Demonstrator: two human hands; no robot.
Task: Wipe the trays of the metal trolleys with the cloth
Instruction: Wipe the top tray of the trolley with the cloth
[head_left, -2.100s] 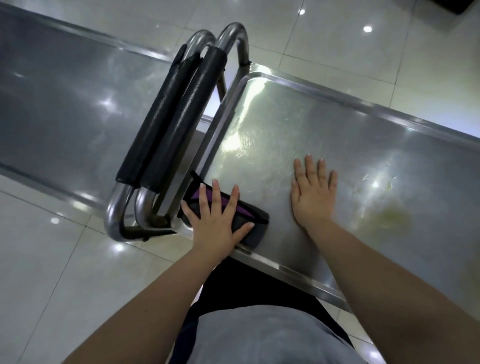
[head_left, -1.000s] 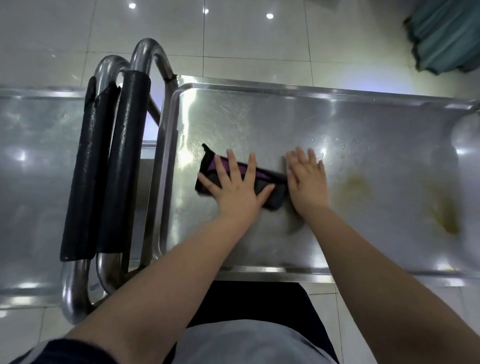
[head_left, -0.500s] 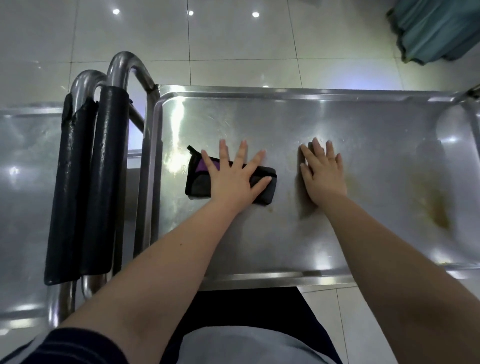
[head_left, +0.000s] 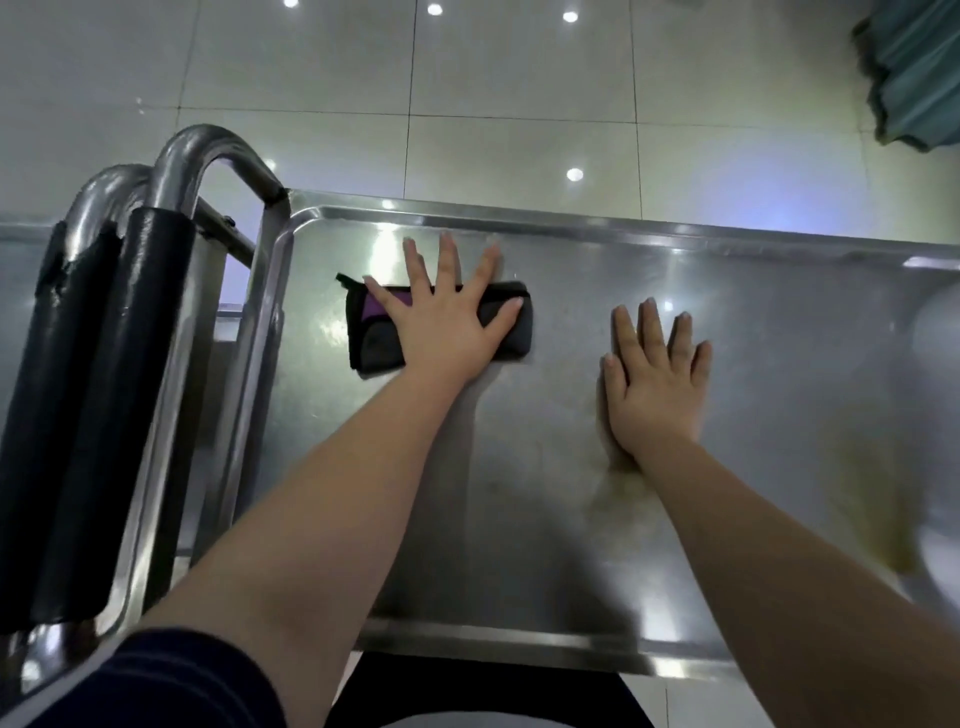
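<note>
The left hand (head_left: 447, 332) lay flat with its fingers spread wide over the folded black-and-purple cloth (head_left: 371, 343), pressing it against the tray (head_left: 519, 519) near the far rim. It gripped nothing, and the spread probably served to put weight across the whole pad, so that more of it rubbed the metal. The right hand (head_left: 657, 384) rested open, palm down, on bare steel well apart from the cloth. It looked like a brace, steadying the person's lean and perhaps keeping the trolley from rolling. The cloth sat toward the tray's left end, close to the black padded handles (head_left: 150, 364). A yellowish smear (head_left: 872, 509) showed on the right part of the tray, so that side apparently awaited wiping.
</note>
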